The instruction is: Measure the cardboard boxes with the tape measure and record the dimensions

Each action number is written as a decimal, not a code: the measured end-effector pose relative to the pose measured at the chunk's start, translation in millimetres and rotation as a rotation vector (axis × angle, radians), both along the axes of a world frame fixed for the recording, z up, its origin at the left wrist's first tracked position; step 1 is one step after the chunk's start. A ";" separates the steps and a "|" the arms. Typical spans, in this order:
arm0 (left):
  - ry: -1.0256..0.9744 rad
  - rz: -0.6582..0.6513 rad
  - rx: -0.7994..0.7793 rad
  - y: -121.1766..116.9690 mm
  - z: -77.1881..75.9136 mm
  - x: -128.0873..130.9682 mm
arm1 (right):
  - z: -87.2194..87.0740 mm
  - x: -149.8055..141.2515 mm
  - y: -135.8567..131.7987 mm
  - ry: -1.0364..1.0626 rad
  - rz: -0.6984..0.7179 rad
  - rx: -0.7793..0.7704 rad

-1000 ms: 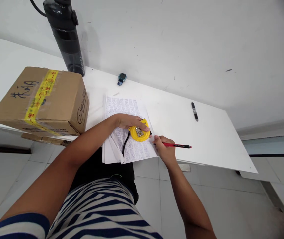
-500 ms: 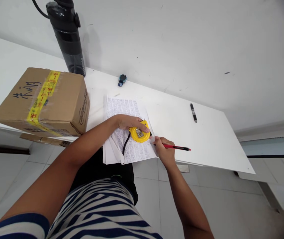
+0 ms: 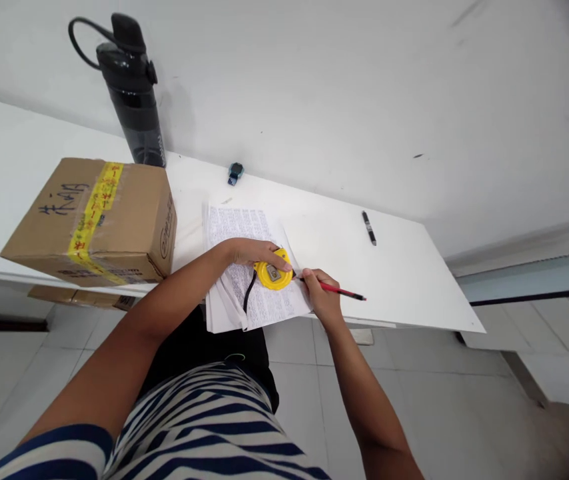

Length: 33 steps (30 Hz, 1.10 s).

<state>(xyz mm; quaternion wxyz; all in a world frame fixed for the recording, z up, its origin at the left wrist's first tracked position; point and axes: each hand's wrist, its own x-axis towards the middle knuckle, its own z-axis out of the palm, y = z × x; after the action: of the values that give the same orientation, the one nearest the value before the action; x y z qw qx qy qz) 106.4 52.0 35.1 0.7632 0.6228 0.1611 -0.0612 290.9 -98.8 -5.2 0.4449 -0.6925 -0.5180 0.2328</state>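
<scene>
A yellow tape measure (image 3: 271,276) with a black wrist strap is over the written paper sheets (image 3: 284,303). My left hand (image 3: 259,253) is closed on it, thumb across its top. My right hand (image 3: 322,297) grips a red and black pencil (image 3: 347,292), whose back end points right. The pencil's front end is close to the tape measure's right side; whether they touch I cannot tell. The sheets lie in a stack at the table's front edge, with the lower left corner curled.
A taped cardboard box (image 3: 129,223) stands left of the papers, with a dark bottle (image 3: 132,100) behind it. Near the wall lies a small watch (image 3: 235,173). A black pen (image 3: 369,228) rests on the white table (image 3: 394,280) to the right.
The view has shifted, so the box, bottle and table sit lower in the picture. Toward the tape measure, the pencil's front end has come a little closer. Both hands keep their hold.
</scene>
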 end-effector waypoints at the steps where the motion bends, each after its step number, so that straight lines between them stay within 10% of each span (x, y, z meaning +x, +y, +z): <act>1: -0.012 -0.004 0.018 -0.5 3.2 -0.6 | -0.2 -1.8 2.6 -0.020 -0.001 0.035; 8: -0.322 0.205 0.176 -31.6 56.3 -37.0 | 4.4 -2.7 15.9 -0.173 0.174 0.003; 13: -0.489 0.580 0.439 -81.4 98.8 -101.3 | 47.1 -10.9 0.9 -0.207 0.090 0.145; 18: -0.594 0.842 0.950 -113.5 109.0 -131.0 | 100.3 -74.0 -15.4 -0.029 0.629 0.259; 22: -0.567 0.959 1.078 -124.9 107.0 -139.3 | 127.1 -137.9 -2.0 0.027 0.748 0.425; 26: -0.300 1.190 0.944 -128.0 115.8 -179.9 | 145.0 -178.4 27.9 -0.046 0.701 0.496; 33: -0.056 1.074 0.433 -121.9 140.1 -268.4 | 156.2 -209.7 69.7 -0.324 0.912 0.467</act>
<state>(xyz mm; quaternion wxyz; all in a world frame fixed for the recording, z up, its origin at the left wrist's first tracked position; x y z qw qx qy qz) -162.0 -69.9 175.3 0.5465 0.5971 0.4431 0.3853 81.2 -29.2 151.0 0.3553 -0.3068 -0.8662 0.1711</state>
